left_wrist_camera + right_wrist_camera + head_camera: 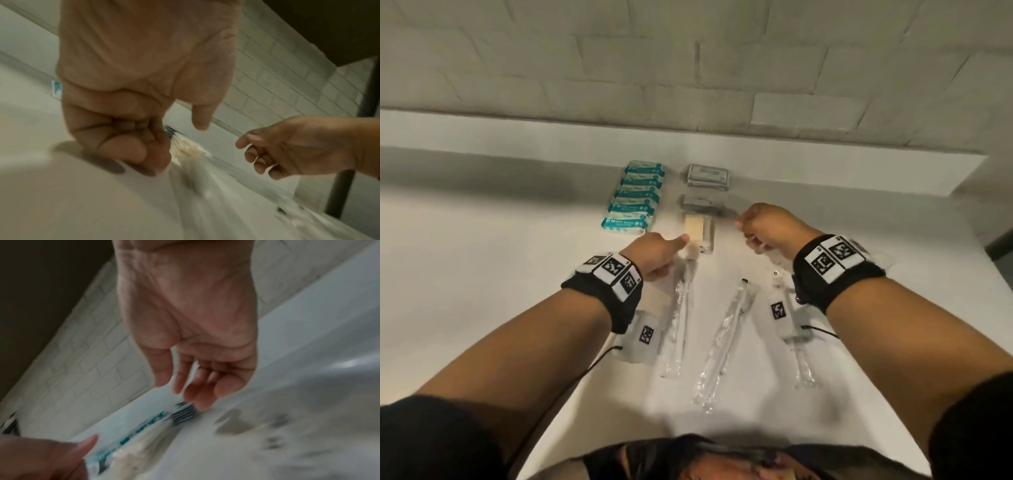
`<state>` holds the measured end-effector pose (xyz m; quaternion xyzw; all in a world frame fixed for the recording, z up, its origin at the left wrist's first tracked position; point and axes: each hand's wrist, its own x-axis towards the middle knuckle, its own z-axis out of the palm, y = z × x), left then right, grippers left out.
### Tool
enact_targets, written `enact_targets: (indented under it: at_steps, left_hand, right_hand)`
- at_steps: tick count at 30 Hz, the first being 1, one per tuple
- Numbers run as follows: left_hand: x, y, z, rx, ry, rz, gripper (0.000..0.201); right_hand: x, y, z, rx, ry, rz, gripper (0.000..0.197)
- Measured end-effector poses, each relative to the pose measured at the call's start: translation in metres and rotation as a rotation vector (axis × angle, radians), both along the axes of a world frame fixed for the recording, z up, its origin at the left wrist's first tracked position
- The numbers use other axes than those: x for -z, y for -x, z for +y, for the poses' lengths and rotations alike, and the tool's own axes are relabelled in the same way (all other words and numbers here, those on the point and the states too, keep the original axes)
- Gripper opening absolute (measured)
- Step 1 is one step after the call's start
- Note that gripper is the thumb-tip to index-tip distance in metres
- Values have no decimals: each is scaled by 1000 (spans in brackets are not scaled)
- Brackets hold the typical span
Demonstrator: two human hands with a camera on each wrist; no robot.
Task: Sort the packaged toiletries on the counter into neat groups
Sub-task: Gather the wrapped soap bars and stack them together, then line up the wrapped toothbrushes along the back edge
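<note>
Pale brick-pattern tiled wall (688,68) behind white counter (482,274)

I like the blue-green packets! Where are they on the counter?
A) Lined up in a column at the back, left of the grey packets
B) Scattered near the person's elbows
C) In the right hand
A: the teal packets sit in a tidy column beside the grey packets.

Head overhead; 2 wrist views close.

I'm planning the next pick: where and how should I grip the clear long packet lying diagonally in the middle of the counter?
Pinch the long packet mid-length across its narrow width, from above. It lies flat, and its sides are clear of its neighbours.
</note>
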<state>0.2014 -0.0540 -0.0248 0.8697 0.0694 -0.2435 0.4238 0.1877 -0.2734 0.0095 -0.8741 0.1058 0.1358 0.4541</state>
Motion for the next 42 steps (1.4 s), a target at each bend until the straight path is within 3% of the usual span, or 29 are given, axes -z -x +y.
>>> enact_targets:
  at_steps: [3, 7, 9, 11, 12, 15, 18, 20, 22, 24, 26, 29, 33, 36, 40, 42]
  left_hand:
    - [-5, 22, -5, 253, -289, 14, 60]
    - [-9, 45, -21, 395, -537, -92, 49]
    - [-9, 57, -27, 427, -587, -110, 37]
    - [-11, 69, -31, 421, -590, -115, 28]
    - [-13, 74, -35, 392, -547, -112, 23]
    - [-15, 81, -43, 241, -258, -73, 10]
    - [-17, 86, -57, 183, -81, -146, 25]
    - [-17, 85, -70, 344, -143, -245, 25]
    - [-11, 84, -86, 627, -344, -375, 24]
    - [-8, 85, -98, 825, -460, -454, 44]
    - [-7, 91, -118, 964, -543, -524, 46]
    - [-5, 92, -137, 995, -626, -598, 41]
    - [-10, 88, -150, 1039, -740, -632, 29]
    - [-12, 82, -151, 949, -663, -712, 20]
    - [-12, 71, -156, 730, -493, -796, 42]
    - [-15, 66, -168, 646, -514, -806, 45]
  right_hand:
    - [-8, 31, -10, -301, 150, 13, 26]
    - [3, 71, -2, -726, 624, -27, 58]
    - [13, 89, 4, -842, 775, -161, 49]
    - [18, 103, 6, -915, 890, -325, 23]
    - [16, 108, 4, -911, 912, -368, 15]
    - [-3, 119, -6, -778, 816, -386, 19]
    - [-25, 130, -40, -585, 737, -384, 29]
    - [-32, 133, -75, -424, 708, -352, 26]
    - [-32, 138, -114, -189, 650, -288, 15]
    - [-29, 139, -143, 28, 537, -242, 13]
    - [-27, 147, -170, 147, 453, -219, 15]
    - [-22, 164, -196, 164, 300, -119, 11]
    - [-19, 179, -217, 106, 427, -62, 18]
    - [-13, 187, -212, 56, 400, -11, 32]
    - [8, 190, -191, -75, 561, 114, 44]
    - [13, 185, -186, -172, 673, 145, 33]
